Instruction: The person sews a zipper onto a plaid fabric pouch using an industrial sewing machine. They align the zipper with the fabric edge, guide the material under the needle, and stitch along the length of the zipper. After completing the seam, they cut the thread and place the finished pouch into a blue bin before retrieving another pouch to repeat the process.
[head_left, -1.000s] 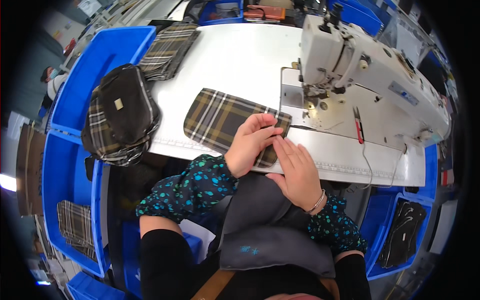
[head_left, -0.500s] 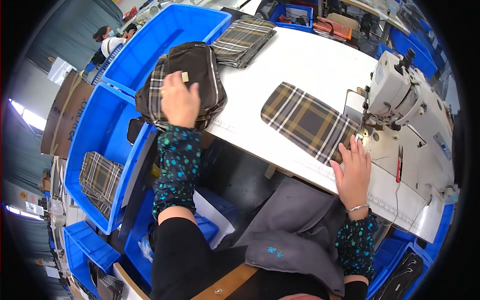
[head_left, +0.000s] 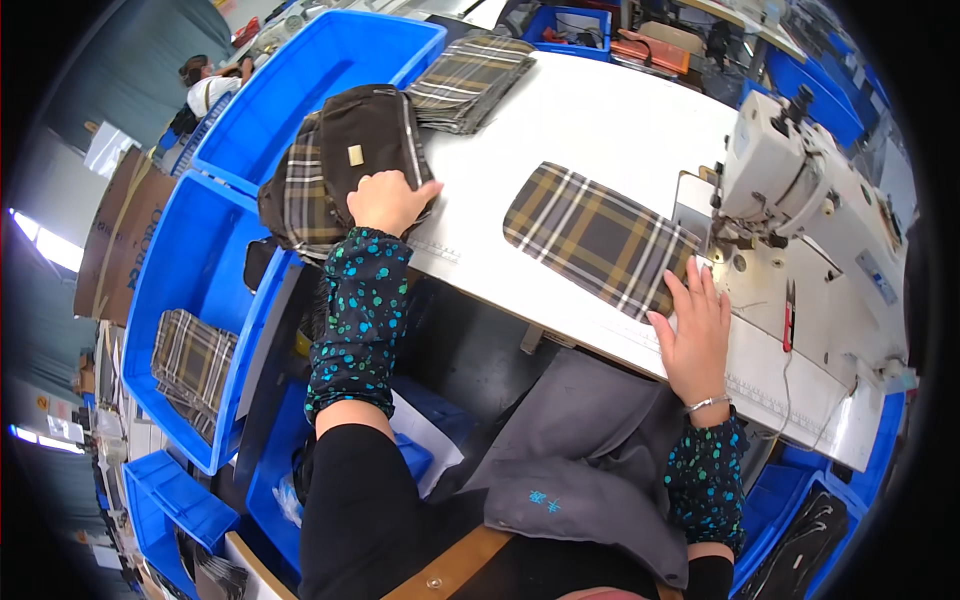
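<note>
A plaid fabric panel in brown, black and white lies flat on the white table, its right end by the sewing machine's needle area. My right hand rests open at its near right corner, fingers stretched out. To the left is a pile of dark brown and plaid sewn pieces with a small cream label. My left hand lies on the near side of this pile, thumb spread to the right and fingers slightly bent. The fingertips are partly hidden from view.
The white sewing machine stands at the right, with red-handled thread snips near it. A stack of plaid panels sits at the back. Blue bins line the left side, one holding plaid pieces. A person sits far left.
My left hand has slid from the middle of the dark pile toward its near right side, uncovering the label. My right hand stays by the panel's corner. The whole view has shifted slightly.
</note>
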